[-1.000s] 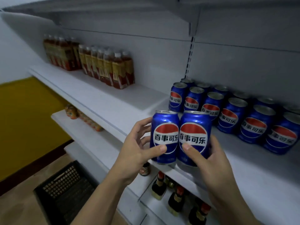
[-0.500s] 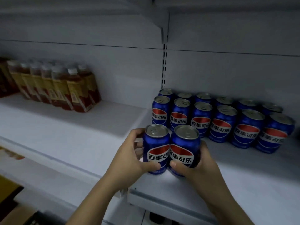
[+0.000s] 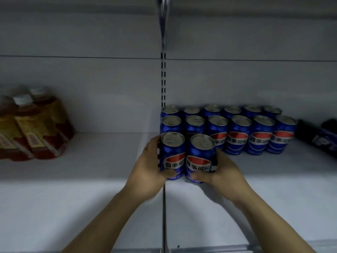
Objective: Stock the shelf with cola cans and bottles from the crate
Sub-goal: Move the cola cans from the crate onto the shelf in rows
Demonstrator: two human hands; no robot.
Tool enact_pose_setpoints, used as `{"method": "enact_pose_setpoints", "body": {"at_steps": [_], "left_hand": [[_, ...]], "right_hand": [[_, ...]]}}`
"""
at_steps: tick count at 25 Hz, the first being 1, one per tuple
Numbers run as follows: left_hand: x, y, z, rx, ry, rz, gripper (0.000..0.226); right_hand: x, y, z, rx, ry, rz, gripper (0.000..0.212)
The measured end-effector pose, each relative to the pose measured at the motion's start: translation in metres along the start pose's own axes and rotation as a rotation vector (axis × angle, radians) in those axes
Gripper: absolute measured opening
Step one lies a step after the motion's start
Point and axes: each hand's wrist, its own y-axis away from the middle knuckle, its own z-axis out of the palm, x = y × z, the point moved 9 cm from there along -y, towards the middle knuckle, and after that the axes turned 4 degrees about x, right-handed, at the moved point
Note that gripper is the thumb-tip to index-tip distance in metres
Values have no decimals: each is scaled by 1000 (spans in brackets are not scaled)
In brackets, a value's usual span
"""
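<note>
Two blue cola cans stand side by side on the white shelf (image 3: 264, 189), just in front of the stocked rows. My left hand (image 3: 147, 168) grips the left can (image 3: 172, 152) from its left side, thumb across the label. My right hand (image 3: 223, 172) grips the right can (image 3: 199, 156) from the right, thumb low on its front. Behind them, two rows of several cola cans (image 3: 238, 134) stand upright against the back wall. The crate is out of view.
Several amber drink bottles with white caps (image 3: 36, 128) stand at the left of the shelf. A dark blue item (image 3: 317, 137) lies on its side at the far right. A slotted upright (image 3: 163, 79) splits the back wall. Bare shelf lies between bottles and cans.
Both hands carried the two cans from in front of the shelf edge forward onto the shelf, up to the stocked rows. The view rose and turned to face the shelf squarely.
</note>
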Motion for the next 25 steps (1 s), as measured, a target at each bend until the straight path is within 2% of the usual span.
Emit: {"method": "enact_pose_setpoints", "body": {"at_steps": [4,9,14,16,19,20,23,25], "left_hand": [[-9,-15,2,-5,-22,18,84],[-14,-19,5,-20,-46,42,86],[-4,-17,3,-76,-131,-11,91],[11,-8,-11,47,-186,-26,97],[59,29,-17,294,-191,210,75],[68,41,-7,295,-157,229,66],[77,69,39,203,-30,125,52],[86,87,76,123,48,93,48]], "right_hand": [[2,-10,-2,124,38,9,72],[3,-13,3,173,89,19,78],[-3,-8,12,218,94,-8,80],[-9,-1,6,272,31,-34,80],[-23,28,-17,354,11,-56,69],[-21,41,-28,372,10,-56,70],[-8,89,-64,446,-6,-30,77],[9,125,-93,513,-36,-14,72]]}}
